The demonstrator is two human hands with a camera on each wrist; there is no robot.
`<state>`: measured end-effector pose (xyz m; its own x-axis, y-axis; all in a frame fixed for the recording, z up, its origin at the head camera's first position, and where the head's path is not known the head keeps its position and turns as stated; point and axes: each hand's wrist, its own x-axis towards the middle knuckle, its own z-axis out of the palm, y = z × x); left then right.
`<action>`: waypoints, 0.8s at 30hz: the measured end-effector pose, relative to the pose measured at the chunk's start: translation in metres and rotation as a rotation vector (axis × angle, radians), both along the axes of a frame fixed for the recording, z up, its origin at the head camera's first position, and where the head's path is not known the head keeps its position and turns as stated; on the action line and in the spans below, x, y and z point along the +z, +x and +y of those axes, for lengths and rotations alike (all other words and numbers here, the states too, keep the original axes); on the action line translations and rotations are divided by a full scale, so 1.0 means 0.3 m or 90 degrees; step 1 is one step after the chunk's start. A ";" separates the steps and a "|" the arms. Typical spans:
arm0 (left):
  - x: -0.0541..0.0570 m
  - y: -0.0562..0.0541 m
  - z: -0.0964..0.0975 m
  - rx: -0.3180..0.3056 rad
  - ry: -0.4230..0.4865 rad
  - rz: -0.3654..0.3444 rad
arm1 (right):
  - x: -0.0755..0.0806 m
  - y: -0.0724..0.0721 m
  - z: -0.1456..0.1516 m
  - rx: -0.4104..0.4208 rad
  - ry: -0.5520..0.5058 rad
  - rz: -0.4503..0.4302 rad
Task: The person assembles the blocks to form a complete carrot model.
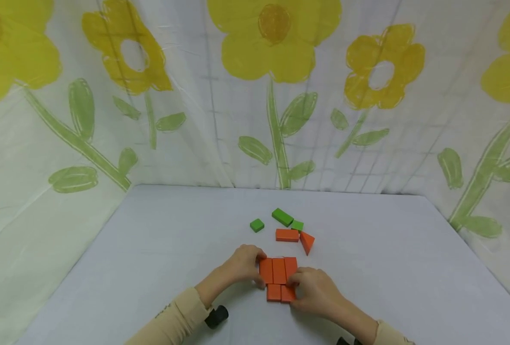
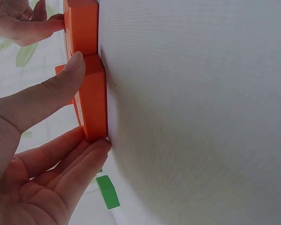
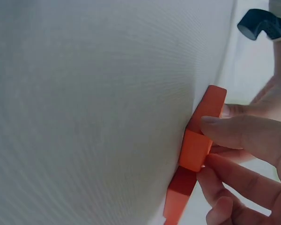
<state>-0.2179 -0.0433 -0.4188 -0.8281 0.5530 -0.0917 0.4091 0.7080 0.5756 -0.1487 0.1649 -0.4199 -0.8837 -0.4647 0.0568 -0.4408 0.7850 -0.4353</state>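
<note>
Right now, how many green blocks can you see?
3. One small block sits apart on the left, a long block lies farthest back, and another small green block is just behind the orange triangle. Others could be hidden.

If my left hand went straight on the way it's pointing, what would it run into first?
Probably the leftmost orange block in the row of three; your left hand appears to be touching it.

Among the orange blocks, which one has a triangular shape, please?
The orange triangle, just right of the loose orange bar, beyond the grouped blocks; the others show rectangular faces.
</note>
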 end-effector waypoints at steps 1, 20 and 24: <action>0.000 0.000 -0.001 0.000 0.001 -0.001 | 0.000 0.000 0.000 -0.002 0.000 0.002; 0.008 0.000 0.000 -0.007 -0.001 0.000 | 0.027 -0.054 0.005 -0.044 0.047 -0.023; 0.003 -0.001 0.002 -0.009 -0.001 0.000 | 0.022 -0.058 0.007 -0.042 0.047 -0.061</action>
<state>-0.2181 -0.0426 -0.4178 -0.8199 0.5650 -0.0924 0.4195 0.7028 0.5745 -0.1660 0.1672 -0.4133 -0.9123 -0.4048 -0.0615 -0.3460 0.8427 -0.4125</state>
